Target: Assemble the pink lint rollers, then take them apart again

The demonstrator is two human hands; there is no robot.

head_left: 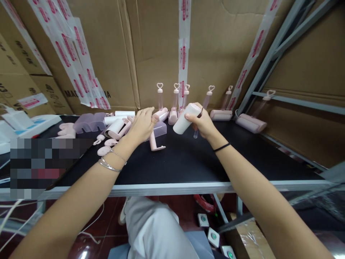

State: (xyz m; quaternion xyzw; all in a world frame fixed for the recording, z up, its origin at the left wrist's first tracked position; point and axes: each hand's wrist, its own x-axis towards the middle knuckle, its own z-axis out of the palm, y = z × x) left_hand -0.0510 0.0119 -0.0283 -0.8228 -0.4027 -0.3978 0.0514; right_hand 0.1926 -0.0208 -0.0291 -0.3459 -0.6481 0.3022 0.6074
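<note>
My right hand is closed around a white cylindrical roll, tilted above the black tabletop. A clear tube end shows just below that hand. To its left, my left hand has its fingers stretched out and the thumb apart. Directly beneath it is a pink L-shaped piece; whether the palm touches it is hidden. A translucent lilac tray lies behind this piece. Left of that hand are white rolls, flat pink round parts and a pink heart-ringed piece in a pile.
Along the back stand several clear tubes with heart-shaped tops and pink bases. A lilac moulded holder and a white power strip sit left. Cardboard walls the back; a metal shelf frame rises right.
</note>
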